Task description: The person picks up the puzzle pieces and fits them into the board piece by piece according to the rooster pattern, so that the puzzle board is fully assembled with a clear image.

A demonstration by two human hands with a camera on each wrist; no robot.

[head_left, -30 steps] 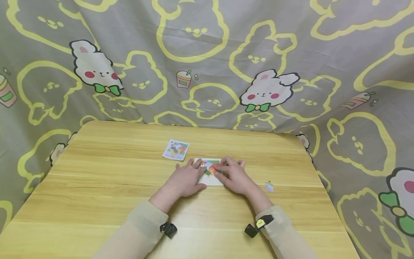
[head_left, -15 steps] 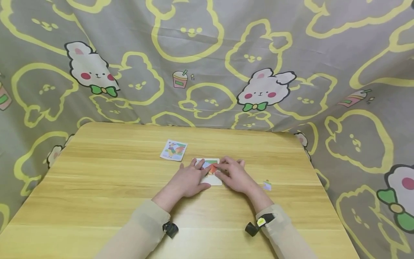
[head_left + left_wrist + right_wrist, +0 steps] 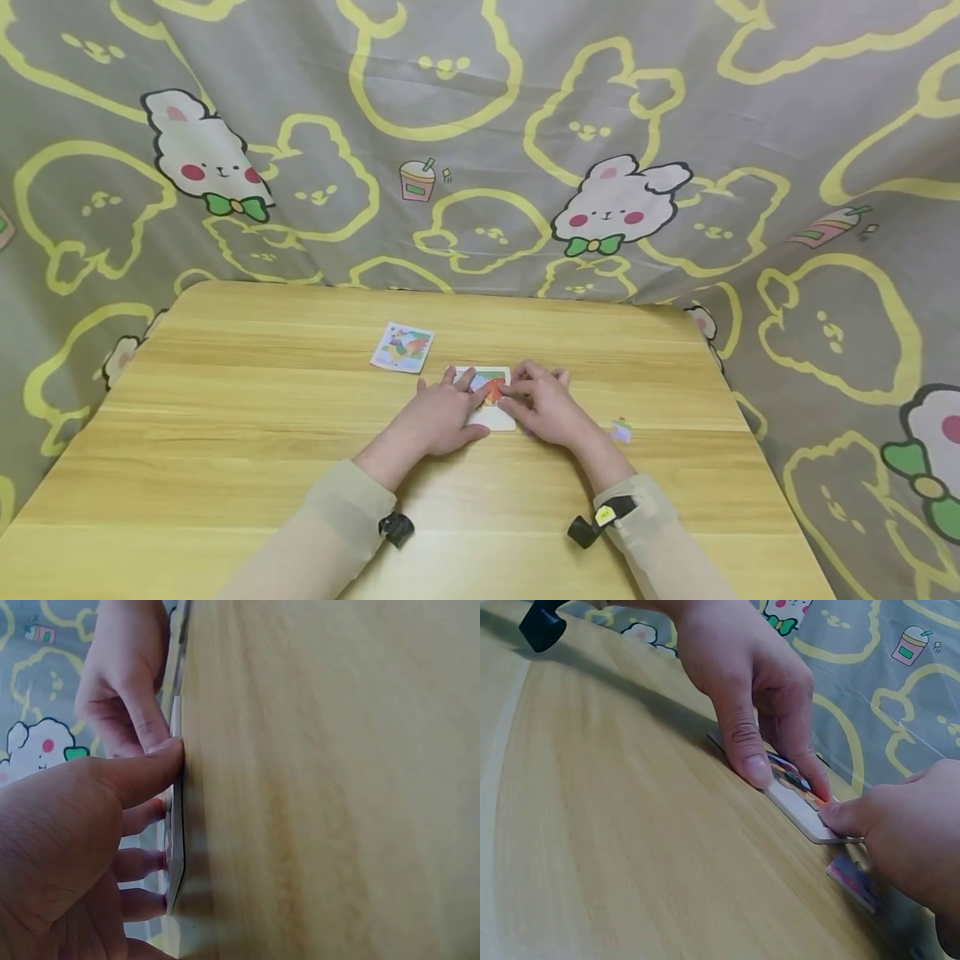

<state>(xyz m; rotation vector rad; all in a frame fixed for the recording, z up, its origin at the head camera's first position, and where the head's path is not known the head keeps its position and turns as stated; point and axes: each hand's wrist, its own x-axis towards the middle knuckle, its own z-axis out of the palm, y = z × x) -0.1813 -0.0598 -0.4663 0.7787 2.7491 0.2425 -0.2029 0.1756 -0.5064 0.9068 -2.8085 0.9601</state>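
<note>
A small white jigsaw board (image 3: 493, 419) with a picture of a colourful bird lies on the table between the two hands. My left hand (image 3: 442, 414) rests over its left part, fingers spread on the picture and thumb at the near edge; the left wrist view shows the thumb (image 3: 161, 769) at the board's side. My right hand (image 3: 546, 408) is at the right edge, with thumb and forefinger pinching at an orange puzzle piece (image 3: 494, 391) of the picture. Fingers hide much of the picture. In the right wrist view, a loose puzzle piece (image 3: 853, 881) lies just below the right hand.
A square card (image 3: 402, 347) with a similar bird picture lies behind and left of the board. Another loose puzzle piece (image 3: 621, 430) lies right of the right hand. A patterned grey curtain (image 3: 480, 150) surrounds the wooden table (image 3: 247, 417).
My left hand has shifted slightly right, its forefinger reaching further over the picture and covering the bird's head. The right hand stays at the board's right edge with almost no movement.
</note>
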